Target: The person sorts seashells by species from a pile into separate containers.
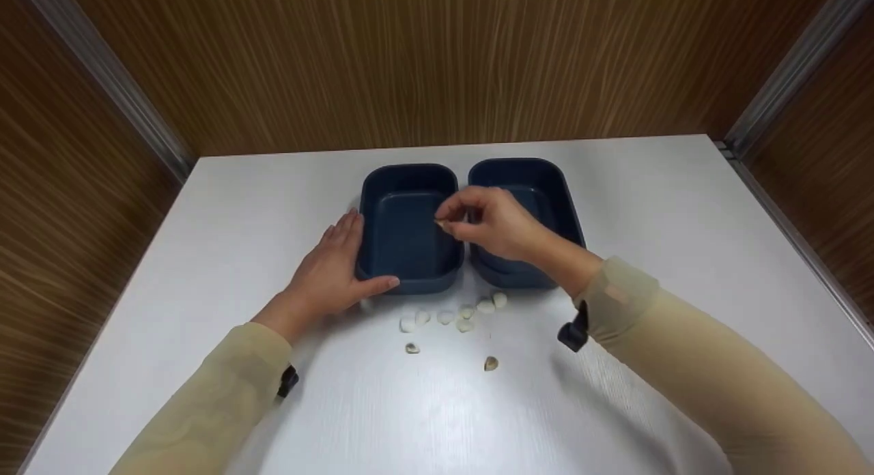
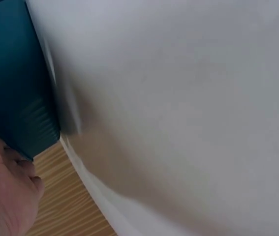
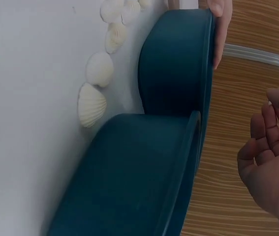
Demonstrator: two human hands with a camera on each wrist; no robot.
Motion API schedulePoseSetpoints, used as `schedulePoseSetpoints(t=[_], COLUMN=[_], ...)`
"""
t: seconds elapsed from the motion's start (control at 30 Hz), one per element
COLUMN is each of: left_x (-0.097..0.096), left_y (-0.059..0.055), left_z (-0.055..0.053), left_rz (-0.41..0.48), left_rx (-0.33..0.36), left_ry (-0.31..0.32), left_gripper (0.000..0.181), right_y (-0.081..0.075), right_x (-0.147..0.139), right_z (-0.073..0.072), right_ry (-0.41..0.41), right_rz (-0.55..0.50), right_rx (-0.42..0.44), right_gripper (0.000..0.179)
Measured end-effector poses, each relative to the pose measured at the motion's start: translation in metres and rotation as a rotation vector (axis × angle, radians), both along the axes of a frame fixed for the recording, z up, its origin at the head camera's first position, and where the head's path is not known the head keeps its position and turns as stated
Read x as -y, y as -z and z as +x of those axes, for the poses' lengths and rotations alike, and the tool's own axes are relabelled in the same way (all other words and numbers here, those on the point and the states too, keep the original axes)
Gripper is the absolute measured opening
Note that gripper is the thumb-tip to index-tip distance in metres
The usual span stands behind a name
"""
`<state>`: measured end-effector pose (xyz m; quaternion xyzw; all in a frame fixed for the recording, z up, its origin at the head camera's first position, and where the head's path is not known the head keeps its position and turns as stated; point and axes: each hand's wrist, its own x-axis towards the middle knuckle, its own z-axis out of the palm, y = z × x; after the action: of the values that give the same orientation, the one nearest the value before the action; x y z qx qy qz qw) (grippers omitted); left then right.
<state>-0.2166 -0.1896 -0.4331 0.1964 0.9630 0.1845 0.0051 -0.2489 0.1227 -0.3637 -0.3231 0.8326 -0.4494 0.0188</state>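
Note:
My right hand (image 1: 502,224) hovers over the right side of the left dark blue bin (image 1: 410,285), thumb and forefinger pinching a small brownish seashell (image 1: 442,222). Most of that shell is hidden by the fingertips; in the right wrist view only a tiny pale bit shows. My left hand (image 1: 331,267) rests against the left bin, its fingers along the left wall and its thumb at the front rim. In the left wrist view, part of the left hand (image 2: 9,191) touches the bin's side (image 2: 16,73). No shells show on the visible floor of the left bin.
A second dark blue bin (image 1: 570,219) stands close on the right, partly covered by my right forearm. Several white seashells (image 1: 465,318) lie in a loose row before the bins. Two brownish shells (image 1: 491,363) (image 1: 412,348) lie nearer me on the white table (image 1: 382,420). Wood-grain panels (image 1: 437,65) enclose it.

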Motion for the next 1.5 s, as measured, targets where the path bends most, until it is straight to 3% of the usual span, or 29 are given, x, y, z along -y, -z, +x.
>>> schedulePoseSetpoints(t=[0.37,0.67,0.93,1.23,1.5], left_x=[0.0,-0.001,-0.003,-0.004,-0.004], left_y=[0.001,0.0,-0.001,-0.002,-0.002], left_z=[0.0,0.001,0.0,0.0,-0.001], left_rz=[-0.034,-0.064,-0.07,-0.084,-0.098], left_rx=[0.002,0.009,0.011,0.007,0.019], left_ry=[0.0,0.004,0.015,0.018,0.015], left_gripper=[0.128,0.128,0.127,0.128,0.129], right_y=[0.018,0.032,0.037,0.034,0.014], right_x=[0.03,0.039,0.041,0.038,0.02], right_z=[-0.023,-0.03,-0.031,-0.028,-0.012], right_ry=[0.046,0.11,0.119,0.129,0.075], right_rz=[-0.011,0.031,0.048,0.061,-0.006], right_rx=[0.046,0.097,0.065,0.059,0.009], right_gripper=[0.015,0.015,0.014,0.02,0.02])
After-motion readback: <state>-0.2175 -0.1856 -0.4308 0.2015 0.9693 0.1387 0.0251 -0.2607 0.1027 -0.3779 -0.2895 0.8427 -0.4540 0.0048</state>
